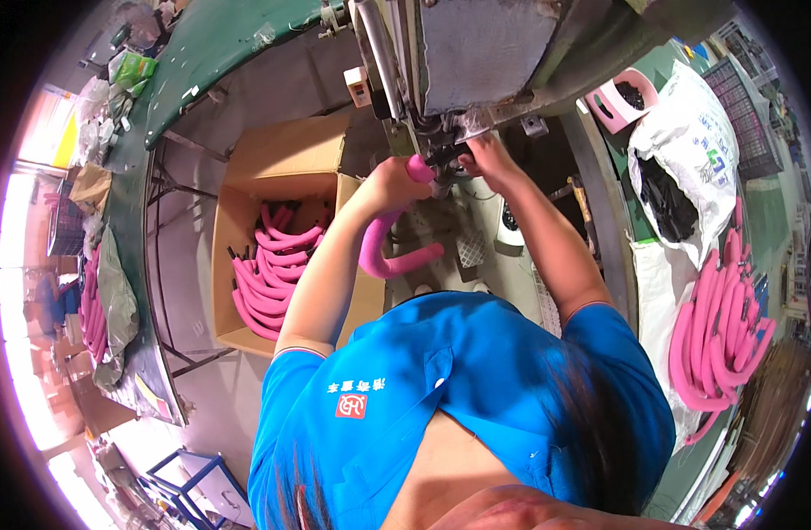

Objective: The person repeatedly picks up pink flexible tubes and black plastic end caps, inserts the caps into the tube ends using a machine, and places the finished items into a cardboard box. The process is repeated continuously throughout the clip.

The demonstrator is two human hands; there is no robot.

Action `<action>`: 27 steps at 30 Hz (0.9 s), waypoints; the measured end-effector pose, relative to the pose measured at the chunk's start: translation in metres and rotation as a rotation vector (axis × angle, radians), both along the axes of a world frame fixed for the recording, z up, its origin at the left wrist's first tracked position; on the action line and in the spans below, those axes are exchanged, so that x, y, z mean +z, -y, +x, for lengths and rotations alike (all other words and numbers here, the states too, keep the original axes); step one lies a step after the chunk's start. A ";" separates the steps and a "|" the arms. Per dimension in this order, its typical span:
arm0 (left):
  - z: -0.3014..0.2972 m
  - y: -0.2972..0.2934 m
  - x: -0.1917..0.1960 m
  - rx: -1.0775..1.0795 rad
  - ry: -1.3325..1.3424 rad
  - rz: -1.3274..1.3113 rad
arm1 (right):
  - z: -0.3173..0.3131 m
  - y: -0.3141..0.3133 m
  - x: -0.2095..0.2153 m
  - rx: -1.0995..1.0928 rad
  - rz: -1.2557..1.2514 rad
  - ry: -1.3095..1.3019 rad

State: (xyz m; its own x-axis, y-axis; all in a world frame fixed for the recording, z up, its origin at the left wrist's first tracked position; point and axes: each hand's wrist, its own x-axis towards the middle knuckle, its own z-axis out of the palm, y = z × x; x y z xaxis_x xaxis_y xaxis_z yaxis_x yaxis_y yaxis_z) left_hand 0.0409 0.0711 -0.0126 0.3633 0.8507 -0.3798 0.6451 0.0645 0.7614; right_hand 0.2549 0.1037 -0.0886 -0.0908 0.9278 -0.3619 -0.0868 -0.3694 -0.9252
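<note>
My left hand (393, 187) is closed around a pink foam-covered curved tube (383, 252), near its upper end. Below the hand the tube bends round to the right like a hook. Its top end meets a dark part (442, 155) under the head of a grey machine (480, 62). My right hand (488, 162) is at the right side of that dark part, fingers curled in. What those fingers hold is too small and shadowed to make out.
An open cardboard box (231, 208) of similar pink tubes stands at lower left. On the right bench lie more pink tubes (719, 336), a white sack (688, 150) with black contents and a pink bin (610, 110) of small dark pieces. A green table (211, 62) runs along the left.
</note>
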 end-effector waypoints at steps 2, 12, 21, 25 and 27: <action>-0.004 0.002 -0.003 0.022 0.056 -0.052 | -0.014 0.009 0.013 -0.118 0.027 0.022; -0.021 0.043 -0.020 0.070 -0.083 0.318 | 0.013 -0.073 -0.091 0.212 0.572 0.980; -0.012 0.047 -0.010 0.088 -0.251 0.278 | -0.007 -0.082 -0.114 0.080 0.224 0.991; -0.014 0.041 -0.010 0.079 -0.258 0.303 | 0.001 -0.084 -0.107 -0.102 0.193 0.995; -0.015 0.041 -0.011 0.076 -0.272 0.299 | -0.002 -0.077 -0.101 -0.252 0.303 1.050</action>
State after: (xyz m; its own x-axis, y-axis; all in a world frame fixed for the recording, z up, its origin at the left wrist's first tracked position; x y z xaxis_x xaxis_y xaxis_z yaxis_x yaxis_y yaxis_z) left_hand 0.0258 0.0301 -0.0240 0.2158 0.9587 -0.1850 0.8272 -0.0788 0.5564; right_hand 0.2530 0.1811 -0.1894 0.3293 0.9394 0.0955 0.7490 -0.1983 -0.6322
